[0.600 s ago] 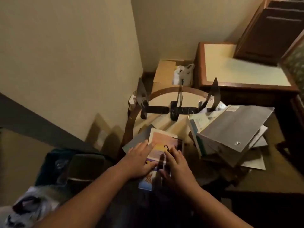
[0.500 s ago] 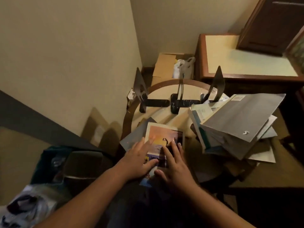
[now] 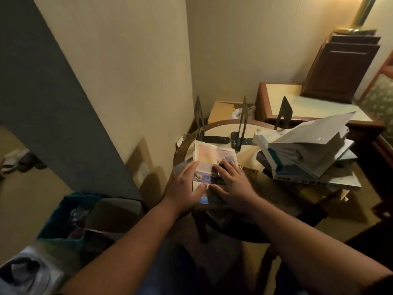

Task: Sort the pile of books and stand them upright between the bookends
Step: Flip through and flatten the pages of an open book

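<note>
A book with a sunset cover [image 3: 212, 155] lies flat on the round table [image 3: 223, 124]. My left hand [image 3: 187, 184] lies on the book's left edge with its thumb on the near corner. My right hand [image 3: 231, 179] lies flat on the cover's right side, fingers spread. A messy pile of books [image 3: 308, 154] slumps on the table's right side, with a grey-covered one on top. Three black metal bookends stand at the back: left [image 3: 198, 118], middle [image 3: 242, 122] and right [image 3: 284, 112]. Nothing stands between them.
A wall runs close along the left. A cardboard box [image 3: 221, 110] sits on the floor behind the table. A low wooden table [image 3: 310, 103] with a dark cabinet stands at the back right. A teal bin [image 3: 70, 216] and bags lie at the lower left.
The camera has tilted up and shifted. Both hands have slid the sunset book farther back on the table, toward the bookends.
</note>
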The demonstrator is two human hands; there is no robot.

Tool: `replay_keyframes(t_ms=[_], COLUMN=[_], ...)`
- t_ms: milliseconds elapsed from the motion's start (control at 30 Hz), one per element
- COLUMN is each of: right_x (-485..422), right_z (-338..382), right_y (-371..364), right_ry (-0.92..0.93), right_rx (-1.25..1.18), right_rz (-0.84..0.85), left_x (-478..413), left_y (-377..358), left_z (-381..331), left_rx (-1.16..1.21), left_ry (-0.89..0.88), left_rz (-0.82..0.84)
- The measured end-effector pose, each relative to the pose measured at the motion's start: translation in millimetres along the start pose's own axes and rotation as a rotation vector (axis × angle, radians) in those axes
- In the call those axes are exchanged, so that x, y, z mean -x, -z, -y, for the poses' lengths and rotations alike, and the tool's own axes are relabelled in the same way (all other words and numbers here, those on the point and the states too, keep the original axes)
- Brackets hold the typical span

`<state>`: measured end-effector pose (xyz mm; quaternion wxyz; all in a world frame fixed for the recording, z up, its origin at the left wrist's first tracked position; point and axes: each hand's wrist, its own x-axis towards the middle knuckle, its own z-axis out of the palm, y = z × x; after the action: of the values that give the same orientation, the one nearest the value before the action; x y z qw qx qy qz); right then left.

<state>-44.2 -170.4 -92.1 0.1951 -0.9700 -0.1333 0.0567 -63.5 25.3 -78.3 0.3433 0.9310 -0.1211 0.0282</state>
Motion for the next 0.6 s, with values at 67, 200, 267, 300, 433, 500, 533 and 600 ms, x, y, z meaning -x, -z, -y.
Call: replay_keyframes(t_ms=[67,200,267,300,433,500,533,600], right_x=[2.0,2.3,2.1,2.3,4.5,8.5,10.4,16.0], right_z=[7.5,27.1,37.7,42.5,63.5,68.9,67.8,58.6], right_y=[4.7,27.7,42.6,49.2,70.7,77.2,81.5,92.5], right_ry=[-0.033,-0.102,-0.156,-0.17,-0.13,-0.099,-0.1,-0.11], right_rx=[0.026,-0.119,-0.317,-0.434,-0.689,-0.616,-0.568,-0.48], right_rz=[0.023,-0.026,-0.089,-0.124,-0.273,-0.355,-0.392,-0.435], left_x=[5.0,0.9,-2.5,-3.6,-11.5,-17.7,-20.4,-23.3], left_y=[9.3,32.3,42.2,46.3,57.7,57.6,57.0,52.6], left_z=[-7.4,-25.8,-35.8,-41.0,-57.3,-61.7,-64.2,-69.0], left_rx=[0.056,0.472,0.682,0.734,0.788,0.79,0.786,0.777], left_ry=[0.012,0.184,0.257,0.26,0.221,0.194,0.182,0.161], left_rz=[-0.04,-0.102,-0.08,-0.054,0.041,0.074,0.088,0.108])
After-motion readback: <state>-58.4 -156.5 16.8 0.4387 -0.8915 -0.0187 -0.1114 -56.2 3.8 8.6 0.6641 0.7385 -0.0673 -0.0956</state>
